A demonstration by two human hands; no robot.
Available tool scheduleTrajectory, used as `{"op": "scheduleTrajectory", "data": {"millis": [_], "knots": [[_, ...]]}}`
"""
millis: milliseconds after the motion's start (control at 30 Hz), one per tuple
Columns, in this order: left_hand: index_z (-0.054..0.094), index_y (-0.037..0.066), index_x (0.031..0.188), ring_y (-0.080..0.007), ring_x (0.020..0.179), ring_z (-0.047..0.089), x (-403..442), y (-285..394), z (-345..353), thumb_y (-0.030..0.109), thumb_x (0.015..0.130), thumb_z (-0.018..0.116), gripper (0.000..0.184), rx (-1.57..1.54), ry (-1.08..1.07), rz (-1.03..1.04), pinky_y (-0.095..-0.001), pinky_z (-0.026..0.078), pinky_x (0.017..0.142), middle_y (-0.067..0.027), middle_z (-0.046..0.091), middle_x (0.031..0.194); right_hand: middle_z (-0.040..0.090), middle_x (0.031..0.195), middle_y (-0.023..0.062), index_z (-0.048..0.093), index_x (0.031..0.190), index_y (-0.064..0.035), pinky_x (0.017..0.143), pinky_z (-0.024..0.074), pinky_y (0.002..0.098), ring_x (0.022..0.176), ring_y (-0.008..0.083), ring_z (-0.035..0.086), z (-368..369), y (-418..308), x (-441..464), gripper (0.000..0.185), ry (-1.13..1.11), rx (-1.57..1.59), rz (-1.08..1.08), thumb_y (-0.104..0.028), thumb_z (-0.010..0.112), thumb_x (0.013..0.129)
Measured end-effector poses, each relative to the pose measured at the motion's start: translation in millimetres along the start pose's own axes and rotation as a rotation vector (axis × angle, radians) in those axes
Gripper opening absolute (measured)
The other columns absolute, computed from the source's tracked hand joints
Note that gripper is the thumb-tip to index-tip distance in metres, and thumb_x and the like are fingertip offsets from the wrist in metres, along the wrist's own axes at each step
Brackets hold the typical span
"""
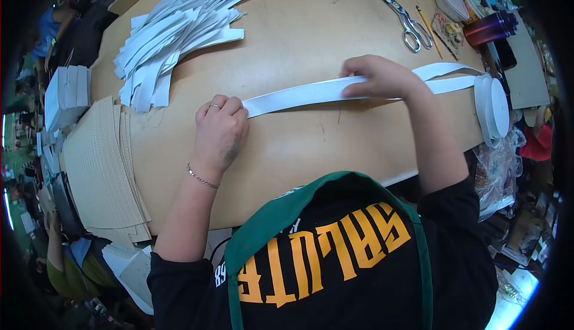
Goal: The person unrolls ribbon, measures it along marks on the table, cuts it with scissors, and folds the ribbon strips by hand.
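Note:
A flat white strip [299,95] stretches across the middle of the table between both hands. Its left end is gripped by my left hand [222,128], whose fingers are curled closed over it. My right hand [379,77] pinches the strip farther right, thumb below and fingers above. Beyond my right hand, two lengths of white band [448,83] run to white rolls [492,111] at the table's right edge. A loose heap of cut white strips [173,37] lies at the upper left.
Metal scissors [402,19], a yellow pencil [429,31] and a dark bottle [490,28] are at the upper right. Woven beige sheets [98,168] lie at the left edge beside white blocks [69,96]. Other people are partly visible beyond the left and right edges.

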State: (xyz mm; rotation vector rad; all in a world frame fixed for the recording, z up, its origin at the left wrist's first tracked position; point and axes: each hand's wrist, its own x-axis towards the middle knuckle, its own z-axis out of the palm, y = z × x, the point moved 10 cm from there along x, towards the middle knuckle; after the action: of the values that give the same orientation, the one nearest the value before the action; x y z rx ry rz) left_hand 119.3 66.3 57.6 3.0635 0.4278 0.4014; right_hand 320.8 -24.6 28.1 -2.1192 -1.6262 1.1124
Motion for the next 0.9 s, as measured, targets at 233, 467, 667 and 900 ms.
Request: {"op": "scheduleTrajectory", "data": {"millis": [233, 467, 667, 900], "knots": [[0.061, 0.012, 0.078, -0.0198, 0.090, 0.056, 2.1, 1.4, -0.9, 0.006, 0.068, 0.068, 0.013, -0.029, -0.034, 0.018, -0.0359, 0.040, 0.076, 0.0021, 0.058, 0.086, 0.064, 0.080, 0.0139, 0.064, 0.089, -0.0026, 0.066, 0.0453, 0.0355, 0.073, 0.0248, 0.060, -11.2, 56.4, -26.7, 0.030, 0.124, -0.171, 0.327, -0.033, 0.065, 0.085], [0.060, 0.012, 0.078, -0.0199, 0.091, 0.056, 3.5, 2.9, -0.5, 0.006, 0.067, 0.068, 0.014, -0.029, -0.053, 0.021, -0.0361, 0.040, 0.075, 0.0022, 0.057, 0.087, 0.063, 0.069, 0.0144, 0.069, 0.076, -0.0039, 0.064, 0.0465, 0.0397, 0.065, 0.0294, 0.059, -13.0, 52.5, -24.1, 0.041, 0.211, -0.337, 0.305, -0.043, 0.059, 0.087], [0.061, 0.012, 0.078, -0.0196, 0.090, 0.055, 3.2, 2.9, 0.0, 0.006, 0.067, 0.068, 0.014, -0.019, -0.042, 0.027, -0.0355, 0.040, 0.075, 0.0022, 0.057, 0.087, 0.064, 0.074, 0.0119, 0.066, 0.079, -0.0048, 0.073, 0.0467, 0.0401, 0.075, 0.0301, 0.061, -16.0, 51.9, -21.2, 0.043, 0.216, -0.467, 0.260, -0.046, 0.059, 0.084], [0.059, 0.009, 0.070, -0.0183, 0.089, 0.055, 3.5, 1.7, -2.5, 0.008, 0.071, 0.063, 0.005, -0.022, -0.033, -0.007, -0.0343, 0.042, 0.081, 0.0006, 0.056, 0.085, 0.060, 0.097, 0.0086, 0.061, 0.099, -0.0080, 0.080, 0.0429, 0.0425, 0.091, 0.0280, 0.057, -36.4, 6.3, -61.8, 0.030, 0.862, -0.633, -0.121, -0.027, 0.066, 0.077]]}}
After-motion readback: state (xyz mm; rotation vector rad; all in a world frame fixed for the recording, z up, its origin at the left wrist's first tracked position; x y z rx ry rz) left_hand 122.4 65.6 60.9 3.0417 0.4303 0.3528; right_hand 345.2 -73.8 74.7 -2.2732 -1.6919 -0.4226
